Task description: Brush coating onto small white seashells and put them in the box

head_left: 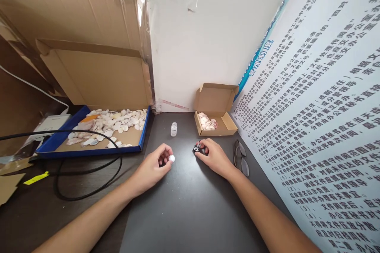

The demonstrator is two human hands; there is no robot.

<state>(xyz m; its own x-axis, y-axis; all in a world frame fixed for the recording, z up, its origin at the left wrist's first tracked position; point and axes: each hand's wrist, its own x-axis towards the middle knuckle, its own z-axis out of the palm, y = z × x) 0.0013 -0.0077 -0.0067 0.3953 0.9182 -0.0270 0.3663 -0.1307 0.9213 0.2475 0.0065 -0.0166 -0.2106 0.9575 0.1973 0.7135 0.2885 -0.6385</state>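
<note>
Between the thumb and fingers of my left hand [157, 162] is a small white rounded piece [171, 158]; its exact kind is too small to tell. To its right, my right hand [214, 154] has its fingers closed on a small black object [196, 149] with a shiny round part, low over the dark mat. The hand covers much of this object. A small clear bottle [173, 129] with a white label stands upright on the mat, beyond and between both hands.
At the left lies a blue-edged cardboard box [141, 142] with many pale shells [113, 120], its lid raised. A smaller open cardboard box [227, 124] holds more shells. Glasses [241, 159] lie at right. A black cable [118, 174] loops near a white power strip [50, 124].
</note>
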